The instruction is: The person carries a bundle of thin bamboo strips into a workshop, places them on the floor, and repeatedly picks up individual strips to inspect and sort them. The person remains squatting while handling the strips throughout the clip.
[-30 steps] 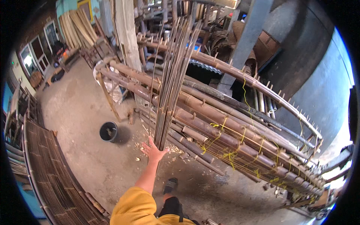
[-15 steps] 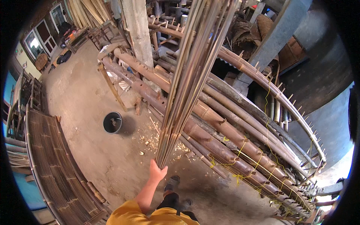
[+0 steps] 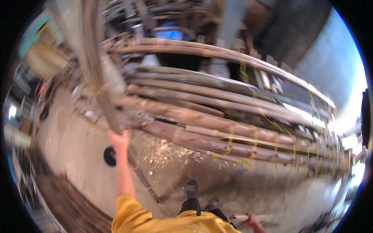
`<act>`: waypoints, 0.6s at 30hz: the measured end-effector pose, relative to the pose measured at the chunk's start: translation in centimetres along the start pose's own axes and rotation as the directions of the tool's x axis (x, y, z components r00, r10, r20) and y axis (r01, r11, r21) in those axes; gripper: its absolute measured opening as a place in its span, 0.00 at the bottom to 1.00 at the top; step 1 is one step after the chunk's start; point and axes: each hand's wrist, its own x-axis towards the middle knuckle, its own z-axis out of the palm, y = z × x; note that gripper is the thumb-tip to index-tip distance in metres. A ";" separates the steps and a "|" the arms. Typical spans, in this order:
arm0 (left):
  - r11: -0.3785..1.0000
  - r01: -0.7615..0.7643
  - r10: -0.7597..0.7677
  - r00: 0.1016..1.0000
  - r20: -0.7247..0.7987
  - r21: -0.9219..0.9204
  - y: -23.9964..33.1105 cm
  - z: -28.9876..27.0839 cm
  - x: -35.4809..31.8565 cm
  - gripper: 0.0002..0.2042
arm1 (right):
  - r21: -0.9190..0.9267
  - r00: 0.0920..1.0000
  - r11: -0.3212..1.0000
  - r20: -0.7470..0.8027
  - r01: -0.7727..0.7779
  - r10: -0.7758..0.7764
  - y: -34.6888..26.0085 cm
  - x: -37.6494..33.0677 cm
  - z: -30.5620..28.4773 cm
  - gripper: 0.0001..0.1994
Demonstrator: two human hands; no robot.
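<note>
The head view is blurred by motion, yet the main things can be made out. The left hand (image 3: 119, 140) is raised at the end of an outstretched arm in a yellow sleeve (image 3: 130, 211), and it is closed around the lower end of a bundle of long thin strips (image 3: 95, 73), which rises steeply from the hand toward the upper left of the picture. How tightly the fingers are wrapped cannot be told through the blur. The right hand (image 3: 253, 222) is seen low at the bottom edge, beside the person's body, and it is closed on the end of a short pale stick-like object (image 3: 239, 218); what that object is cannot be told. To the right of the bundle, a stack of thick brown poles (image 3: 202, 124) is laid lengthwise across the middle of the picture, bound in places with yellow ties (image 3: 254, 138). Pale wood shavings (image 3: 167, 149) are scattered on the concrete floor (image 3: 77, 143) just in front of the poles. A small round black bucket (image 3: 109, 156) is set on the floor just left of the raised arm. The person's dark shoes (image 3: 191, 189) are seen below the shavings, near the lower middle.
</note>
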 end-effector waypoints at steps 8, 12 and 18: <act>0.898 -0.331 0.353 0.935 -0.026 0.288 -7.5 7.1 6.9 0.43 | -0.042 0.925 0.976 -0.312 0.214 -0.217 0.8 -2.7 2.2 0.28; 0.836 -0.548 0.546 0.835 -0.068 -0.010 4.8 2.3 0.9 0.30 | -0.004 0.942 0.980 -0.277 0.198 -0.191 -0.6 -3.8 5.4 0.21; 0.819 -0.541 0.551 0.835 -0.003 -0.191 9.9 4.4 -11.2 0.28 | -0.022 0.942 0.975 -0.254 0.221 -0.219 -1.8 -4.9 8.4 0.18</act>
